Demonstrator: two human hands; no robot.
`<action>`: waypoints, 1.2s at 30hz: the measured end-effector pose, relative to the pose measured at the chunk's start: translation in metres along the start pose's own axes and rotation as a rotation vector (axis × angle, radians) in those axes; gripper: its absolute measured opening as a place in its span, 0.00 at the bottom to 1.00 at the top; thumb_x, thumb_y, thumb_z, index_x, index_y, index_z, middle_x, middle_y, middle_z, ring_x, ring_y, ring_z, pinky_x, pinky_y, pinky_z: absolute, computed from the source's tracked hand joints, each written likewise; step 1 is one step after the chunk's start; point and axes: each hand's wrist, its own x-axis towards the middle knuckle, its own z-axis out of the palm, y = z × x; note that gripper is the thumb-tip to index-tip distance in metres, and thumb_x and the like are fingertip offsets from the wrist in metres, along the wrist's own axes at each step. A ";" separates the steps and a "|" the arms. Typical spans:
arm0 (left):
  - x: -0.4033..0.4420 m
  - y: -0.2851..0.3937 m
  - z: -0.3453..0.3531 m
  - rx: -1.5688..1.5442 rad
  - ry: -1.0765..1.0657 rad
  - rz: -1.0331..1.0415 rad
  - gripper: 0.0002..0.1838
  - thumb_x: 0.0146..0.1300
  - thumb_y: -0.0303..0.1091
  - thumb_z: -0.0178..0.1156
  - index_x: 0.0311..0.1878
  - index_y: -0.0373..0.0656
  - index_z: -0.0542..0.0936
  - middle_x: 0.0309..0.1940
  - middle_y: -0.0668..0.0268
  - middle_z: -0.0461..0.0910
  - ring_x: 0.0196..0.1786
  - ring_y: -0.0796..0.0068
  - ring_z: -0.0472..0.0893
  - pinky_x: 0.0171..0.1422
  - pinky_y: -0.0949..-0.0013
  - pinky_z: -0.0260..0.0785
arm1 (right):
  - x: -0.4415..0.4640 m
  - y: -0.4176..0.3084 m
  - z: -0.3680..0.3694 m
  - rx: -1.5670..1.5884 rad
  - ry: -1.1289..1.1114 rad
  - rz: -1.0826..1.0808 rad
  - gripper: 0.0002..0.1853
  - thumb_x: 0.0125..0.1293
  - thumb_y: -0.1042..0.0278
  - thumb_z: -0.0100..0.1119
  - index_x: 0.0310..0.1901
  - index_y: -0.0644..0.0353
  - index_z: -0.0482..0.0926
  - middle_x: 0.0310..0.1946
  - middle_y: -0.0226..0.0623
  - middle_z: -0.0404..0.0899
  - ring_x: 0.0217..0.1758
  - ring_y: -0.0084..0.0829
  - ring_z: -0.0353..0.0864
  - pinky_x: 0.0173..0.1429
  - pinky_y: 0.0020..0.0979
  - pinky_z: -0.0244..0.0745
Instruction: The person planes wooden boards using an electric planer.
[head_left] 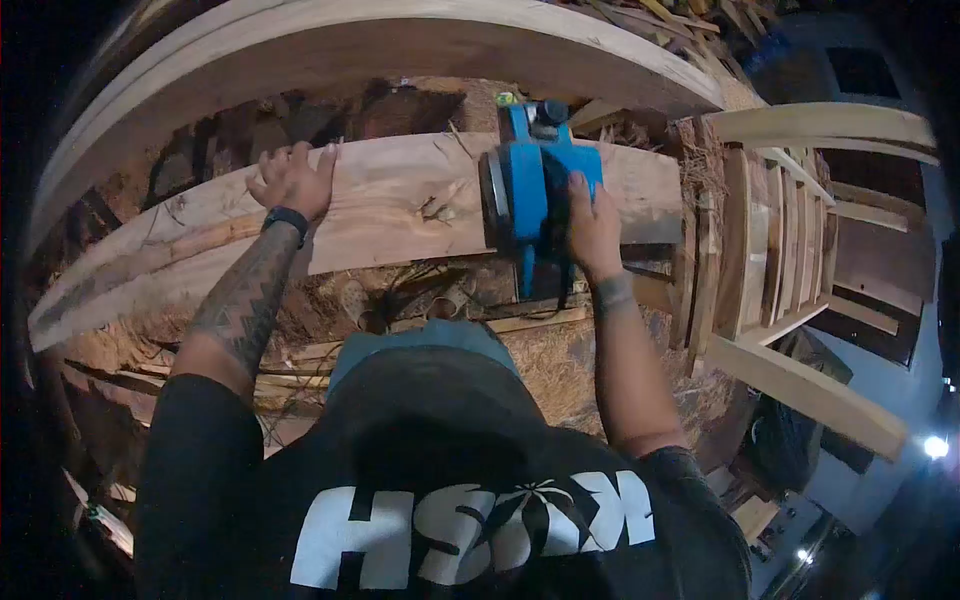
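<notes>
A long plank (390, 215) runs beneath the left hand (295, 182), which lies spread-fingered at its far edge. Well to that hand's right, a blue planer (573, 165) sits on the plank, gripped by the right hand (597, 235). A dark watch (288, 217) sits just behind the left hand.

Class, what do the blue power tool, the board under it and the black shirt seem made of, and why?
Blue power tool: perhaps painted metal or moulded plastic; its even colour leaves that open.
Board: wood, seemingly bare and unvarnished, since streaked grain shows.
Black shirt: probably matt cloth, since it drapes softly.
</notes>
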 end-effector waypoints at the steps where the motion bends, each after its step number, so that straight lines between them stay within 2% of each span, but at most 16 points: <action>1: 0.000 -0.002 0.005 -0.011 0.023 0.003 0.37 0.74 0.73 0.46 0.70 0.57 0.78 0.77 0.58 0.70 0.85 0.46 0.56 0.82 0.26 0.36 | 0.002 0.002 0.000 0.036 -0.028 0.028 0.27 0.84 0.44 0.49 0.46 0.68 0.78 0.41 0.62 0.82 0.46 0.63 0.79 0.49 0.52 0.72; 3: 0.001 -0.002 0.011 -0.025 0.043 0.014 0.37 0.74 0.73 0.46 0.70 0.56 0.79 0.77 0.57 0.70 0.84 0.45 0.57 0.82 0.25 0.36 | 0.005 0.006 0.001 0.107 -0.079 0.079 0.28 0.84 0.44 0.49 0.47 0.68 0.78 0.41 0.62 0.82 0.46 0.63 0.80 0.50 0.52 0.73; 6: 0.003 -0.001 0.004 -0.026 0.034 0.025 0.37 0.74 0.73 0.46 0.70 0.56 0.79 0.76 0.55 0.70 0.84 0.44 0.58 0.82 0.25 0.36 | -0.054 0.020 -0.014 0.076 -0.065 0.000 0.28 0.84 0.44 0.48 0.54 0.67 0.79 0.45 0.61 0.83 0.48 0.63 0.80 0.55 0.51 0.74; 9: -0.003 0.001 -0.006 -0.024 -0.003 -0.015 0.37 0.74 0.72 0.47 0.70 0.54 0.78 0.76 0.53 0.70 0.84 0.43 0.57 0.82 0.25 0.36 | -0.120 0.041 -0.020 0.346 -0.093 0.060 0.25 0.85 0.49 0.49 0.59 0.67 0.79 0.50 0.60 0.83 0.52 0.61 0.81 0.57 0.49 0.76; 11: -0.004 0.006 -0.014 -0.047 -0.021 -0.021 0.37 0.74 0.71 0.48 0.70 0.53 0.78 0.77 0.52 0.70 0.85 0.44 0.56 0.83 0.25 0.36 | -0.113 0.071 -0.010 0.073 -0.076 -0.078 0.24 0.85 0.50 0.50 0.59 0.67 0.78 0.51 0.62 0.82 0.53 0.61 0.81 0.57 0.49 0.76; 14: -0.004 0.003 -0.008 -0.053 -0.002 0.002 0.37 0.74 0.71 0.48 0.70 0.52 0.78 0.77 0.51 0.70 0.85 0.44 0.55 0.83 0.26 0.36 | -0.052 0.063 0.006 -0.334 0.068 -0.503 0.25 0.84 0.49 0.51 0.56 0.68 0.79 0.50 0.62 0.82 0.52 0.60 0.81 0.54 0.50 0.76; 16: -0.004 0.005 -0.011 -0.055 0.001 -0.001 0.37 0.74 0.71 0.48 0.70 0.51 0.78 0.76 0.51 0.70 0.85 0.44 0.55 0.83 0.27 0.37 | -0.004 0.016 0.007 -0.096 -0.109 -0.117 0.25 0.84 0.46 0.51 0.51 0.67 0.79 0.47 0.62 0.81 0.49 0.61 0.81 0.51 0.52 0.75; 19: -0.008 0.001 -0.001 -0.068 0.043 0.008 0.38 0.74 0.71 0.48 0.71 0.51 0.78 0.76 0.51 0.71 0.84 0.43 0.55 0.82 0.27 0.38 | 0.012 -0.004 0.021 0.218 -0.144 0.131 0.24 0.84 0.47 0.51 0.46 0.67 0.78 0.44 0.61 0.81 0.47 0.62 0.80 0.50 0.53 0.74; 20: -0.004 -0.001 0.004 -0.076 0.068 0.013 0.38 0.74 0.71 0.48 0.71 0.51 0.78 0.76 0.51 0.71 0.84 0.43 0.55 0.82 0.28 0.39 | -0.003 -0.005 0.020 0.012 -0.134 0.071 0.24 0.85 0.47 0.50 0.47 0.66 0.77 0.44 0.62 0.80 0.47 0.63 0.79 0.51 0.53 0.74; 24: -0.006 0.005 -0.022 -0.035 -0.048 0.008 0.39 0.75 0.72 0.46 0.71 0.50 0.78 0.76 0.51 0.70 0.84 0.42 0.55 0.83 0.26 0.37 | -0.103 -0.008 0.013 0.215 -0.125 -0.022 0.23 0.85 0.50 0.49 0.54 0.67 0.77 0.44 0.54 0.83 0.47 0.55 0.82 0.53 0.50 0.74; 26: -0.005 0.001 -0.013 -0.066 -0.028 0.002 0.39 0.75 0.72 0.46 0.71 0.50 0.78 0.76 0.50 0.70 0.84 0.41 0.55 0.83 0.25 0.36 | -0.141 0.005 0.017 0.171 -0.151 0.088 0.20 0.85 0.53 0.50 0.56 0.67 0.77 0.43 0.50 0.83 0.46 0.51 0.82 0.53 0.49 0.75; 29: -0.005 0.002 -0.020 -0.069 -0.044 0.002 0.39 0.75 0.73 0.45 0.71 0.49 0.78 0.76 0.51 0.70 0.85 0.41 0.55 0.83 0.24 0.36 | -0.109 -0.021 0.016 0.245 -0.198 0.083 0.19 0.84 0.54 0.52 0.53 0.67 0.78 0.42 0.51 0.83 0.44 0.49 0.82 0.52 0.47 0.75; 31: -0.008 0.003 -0.018 -0.076 -0.026 0.008 0.40 0.75 0.73 0.45 0.71 0.50 0.77 0.77 0.52 0.70 0.85 0.42 0.55 0.83 0.25 0.37 | -0.064 -0.008 0.032 0.087 -0.106 -0.181 0.21 0.84 0.52 0.52 0.50 0.67 0.78 0.40 0.52 0.83 0.43 0.49 0.82 0.49 0.46 0.75; 33: -0.007 -0.001 -0.009 -0.088 -0.002 0.017 0.40 0.74 0.74 0.46 0.72 0.52 0.77 0.76 0.52 0.70 0.85 0.42 0.55 0.82 0.24 0.37 | -0.024 -0.026 0.038 0.171 -0.154 -0.043 0.22 0.85 0.51 0.51 0.47 0.67 0.78 0.39 0.54 0.82 0.42 0.51 0.81 0.48 0.46 0.74; 36: -0.006 -0.002 -0.009 -0.077 -0.015 0.022 0.40 0.73 0.74 0.46 0.72 0.52 0.77 0.77 0.52 0.70 0.85 0.43 0.54 0.82 0.23 0.37 | -0.009 -0.049 0.040 0.218 -0.168 0.004 0.22 0.85 0.50 0.50 0.47 0.66 0.78 0.40 0.54 0.82 0.42 0.50 0.81 0.49 0.46 0.74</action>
